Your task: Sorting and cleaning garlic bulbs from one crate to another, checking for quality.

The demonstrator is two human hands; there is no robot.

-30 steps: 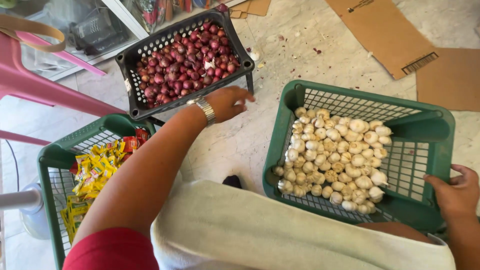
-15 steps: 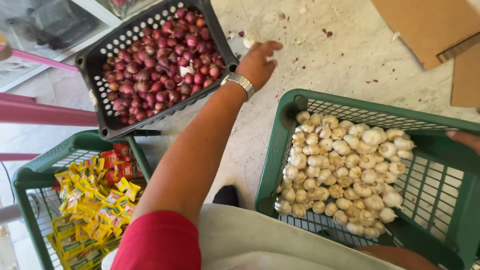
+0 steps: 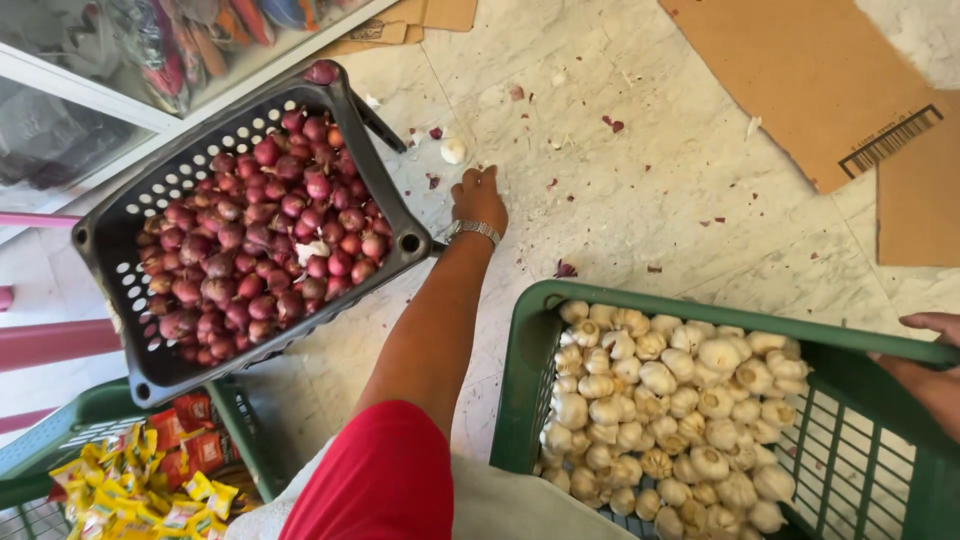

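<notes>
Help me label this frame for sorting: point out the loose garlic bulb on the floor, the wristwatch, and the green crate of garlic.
loose garlic bulb [image 3: 453,151], head view, middle of the bulb.
wristwatch [image 3: 474,231], head view, metal band across the left wrist.
green crate [image 3: 522,380], head view, bare left wall.

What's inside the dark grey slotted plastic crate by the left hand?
The dark grey slotted plastic crate holds a heap of small red onions, with one pale peeled piece on top. The left hand reaches past it. Lower layers and the crate's bottom are covered.
</notes>
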